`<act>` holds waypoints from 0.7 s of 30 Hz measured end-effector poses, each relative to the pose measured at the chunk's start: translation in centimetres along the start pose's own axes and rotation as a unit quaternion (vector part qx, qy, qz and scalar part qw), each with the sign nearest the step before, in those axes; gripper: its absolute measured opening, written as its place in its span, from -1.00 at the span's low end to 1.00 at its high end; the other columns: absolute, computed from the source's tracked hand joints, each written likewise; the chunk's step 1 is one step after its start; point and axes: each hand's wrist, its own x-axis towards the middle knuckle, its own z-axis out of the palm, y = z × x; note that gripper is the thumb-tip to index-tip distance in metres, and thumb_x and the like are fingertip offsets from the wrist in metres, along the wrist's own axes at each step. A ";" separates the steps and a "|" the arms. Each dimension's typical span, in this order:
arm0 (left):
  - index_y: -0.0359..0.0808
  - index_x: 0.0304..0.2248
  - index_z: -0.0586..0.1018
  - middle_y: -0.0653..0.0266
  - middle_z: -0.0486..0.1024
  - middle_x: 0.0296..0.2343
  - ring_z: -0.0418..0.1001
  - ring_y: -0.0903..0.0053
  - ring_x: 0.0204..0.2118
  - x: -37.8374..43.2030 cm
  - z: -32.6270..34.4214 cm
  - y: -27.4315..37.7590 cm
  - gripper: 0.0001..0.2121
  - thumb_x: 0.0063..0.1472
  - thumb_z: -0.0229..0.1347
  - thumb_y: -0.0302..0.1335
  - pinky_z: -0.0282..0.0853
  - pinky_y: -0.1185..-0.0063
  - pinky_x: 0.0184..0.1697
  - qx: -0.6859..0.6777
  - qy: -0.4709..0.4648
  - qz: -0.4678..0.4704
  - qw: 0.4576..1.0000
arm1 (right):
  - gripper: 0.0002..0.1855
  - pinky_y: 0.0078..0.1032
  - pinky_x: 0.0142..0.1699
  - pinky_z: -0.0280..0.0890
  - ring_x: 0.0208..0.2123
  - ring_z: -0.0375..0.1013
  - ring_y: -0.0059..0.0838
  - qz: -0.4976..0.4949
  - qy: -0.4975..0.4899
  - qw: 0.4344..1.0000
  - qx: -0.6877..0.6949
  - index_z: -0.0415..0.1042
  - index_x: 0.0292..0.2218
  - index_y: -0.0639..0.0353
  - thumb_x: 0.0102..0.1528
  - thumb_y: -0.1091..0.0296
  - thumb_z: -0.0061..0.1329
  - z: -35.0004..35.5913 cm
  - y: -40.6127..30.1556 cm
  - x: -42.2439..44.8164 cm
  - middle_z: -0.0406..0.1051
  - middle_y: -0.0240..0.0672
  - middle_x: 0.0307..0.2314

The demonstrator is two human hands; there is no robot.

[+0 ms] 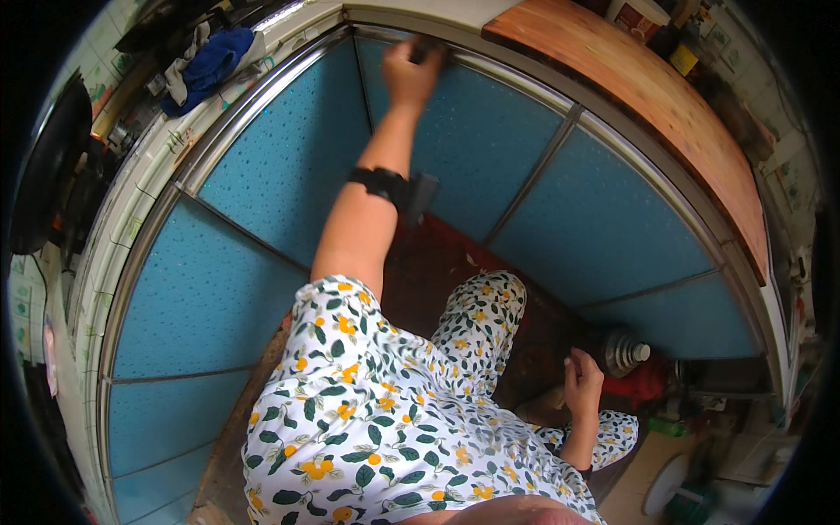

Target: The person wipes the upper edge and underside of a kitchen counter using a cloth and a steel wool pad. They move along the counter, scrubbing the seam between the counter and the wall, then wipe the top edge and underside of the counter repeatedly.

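Note:
My left hand (410, 75) stretches far forward and grips a small dark pad or cloth (430, 51), blurred and partly covered by the fingers. It is at the metal top rail (482, 65) of a blue-panelled cabinet, just above a speckled blue door panel (472, 125). On the left forearm sits a black strap with a dark device (394, 187). My right hand (583, 387) hangs loosely by my right knee (617, 436), fingers slightly bent and nothing seen in them.
A wooden board (630, 85) lies on the counter above the right-hand panels. Blue and grey cloths (213, 62) rest on the tiled counter edge (141, 197) at left, near a dark wok (56, 170). A metal flask (623, 354) stands low beyond my right hand.

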 end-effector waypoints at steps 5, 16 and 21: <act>-0.29 -0.17 0.61 0.03 0.47 -0.23 0.47 0.29 -0.14 -10.2 8.8 8.5 -0.64 0.01 0.31 -0.36 0.43 0.43 -0.12 -0.083 -0.057 0.016 0.995 | -0.77 -0.41 -0.27 0.40 -0.37 0.53 -0.16 -0.027 0.006 1.000 -0.006 0.44 -0.17 0.38 0.10 0.55 -0.01 -0.7 -0.1 0.0 0.48 0.02 -0.35; -0.41 -0.26 0.60 -0.02 0.56 -0.37 0.51 0.13 -0.29 0.6 -0.8 -1.9 -0.61 0.00 0.28 -0.26 0.40 0.33 -0.15 0.097 0.049 0.013 0.994 | -0.78 -0.42 -0.22 0.40 -0.33 0.54 -0.18 0.032 0.038 0.999 -0.007 0.44 -0.16 0.37 0.12 0.54 -0.02 -2.3 -0.2 -1.3 0.48 0.00 -0.32; -0.40 -0.24 0.56 -0.03 0.57 -0.33 0.54 0.11 -0.26 4.3 -3.6 -5.8 -0.61 -0.01 0.30 -0.30 0.43 0.35 -0.16 0.167 0.144 -0.135 0.966 | -0.77 -0.44 -0.25 0.41 -0.36 0.53 -0.21 0.018 0.070 0.997 -0.022 0.44 -0.15 0.38 0.13 0.54 -0.02 -2.6 0.7 -2.2 0.48 -0.01 -0.35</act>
